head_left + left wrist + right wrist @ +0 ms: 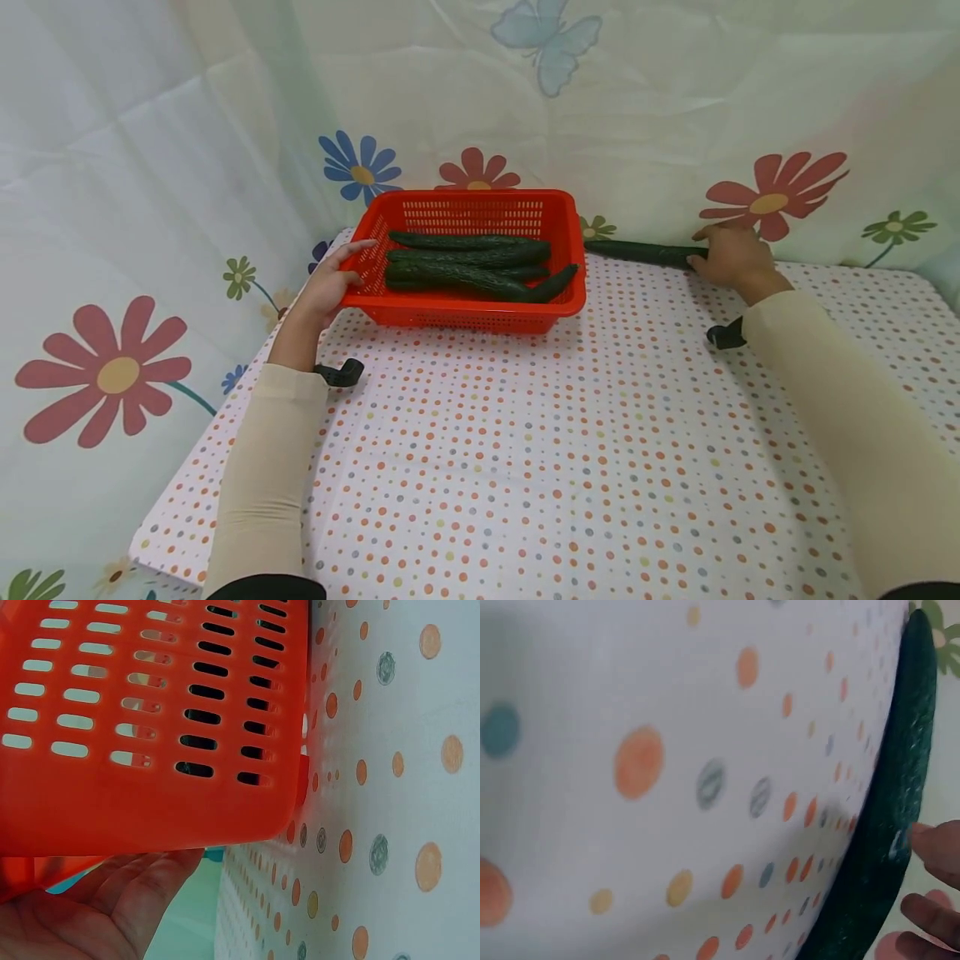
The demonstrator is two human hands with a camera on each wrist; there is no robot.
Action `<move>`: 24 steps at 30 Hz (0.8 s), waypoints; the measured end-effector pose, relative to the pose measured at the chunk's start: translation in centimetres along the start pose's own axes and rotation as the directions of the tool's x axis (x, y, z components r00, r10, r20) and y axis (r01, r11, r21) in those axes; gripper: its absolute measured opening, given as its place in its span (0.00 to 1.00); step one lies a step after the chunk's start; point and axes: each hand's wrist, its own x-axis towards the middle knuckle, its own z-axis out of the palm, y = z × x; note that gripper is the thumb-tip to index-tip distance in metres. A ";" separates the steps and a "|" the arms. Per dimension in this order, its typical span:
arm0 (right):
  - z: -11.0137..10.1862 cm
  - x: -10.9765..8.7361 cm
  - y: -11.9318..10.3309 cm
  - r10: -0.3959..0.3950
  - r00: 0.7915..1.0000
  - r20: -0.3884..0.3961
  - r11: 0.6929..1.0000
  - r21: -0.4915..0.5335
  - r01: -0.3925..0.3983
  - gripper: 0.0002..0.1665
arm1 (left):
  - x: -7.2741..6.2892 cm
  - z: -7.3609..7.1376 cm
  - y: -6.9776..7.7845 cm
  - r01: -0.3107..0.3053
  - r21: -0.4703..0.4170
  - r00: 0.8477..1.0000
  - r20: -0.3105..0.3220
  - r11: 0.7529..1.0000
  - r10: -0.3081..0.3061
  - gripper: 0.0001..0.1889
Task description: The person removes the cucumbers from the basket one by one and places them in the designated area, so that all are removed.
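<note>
My left hand (pixel 327 285) grips the left rim of a red plastic basket (pixel 468 315), with fingers reaching over the edge. In the left wrist view, the palm (pixel 131 900) lies beneath the rim beside the slotted wall. Several dark green cucumbers (pixel 457 275) lie lengthwise inside. To the right of the basket, a single cucumber (pixel 637 252) lies along the table's far edge, its left end close to the basket. My right hand (pixel 731 257) is over this cucumber's right end, fingers spread. A fingertip (pixel 926 841) touches the skin in the right wrist view; the others stand off it.
A white cloth with colored dots covers the table (pixel 487 450). Behind it hangs a pale backdrop (pixel 645 125) printed with flowers and a butterfly, right along the far edge. Black wrist camera mounts (pixel 341 372) stick out beside both wrists.
</note>
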 end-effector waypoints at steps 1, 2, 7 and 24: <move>-0.1 -0.1 -0.1 -0.009 1.000 -0.014 1.000 0.004 0.009 0.27 | 0.0 0.0 0.0 0.001 0.001 1.000 -0.002 1.000 -0.001 0.32; -0.3 -0.1 -0.3 -0.021 0.999 -0.031 1.000 0.014 0.021 0.27 | -0.1 0.0 0.0 0.002 0.001 1.000 -0.004 1.000 -0.002 0.32; -1.7 -1.0 -2.9 -0.090 0.983 -0.157 0.989 0.104 0.107 0.25 | -0.1 0.0 0.0 0.009 0.011 1.000 -0.012 1.000 -0.009 0.32; -5.5 -6.5 -15.7 -0.500 0.812 -0.302 0.814 0.155 0.559 0.16 | -0.3 0.0 0.3 0.024 0.023 1.000 -0.007 0.999 -0.024 0.32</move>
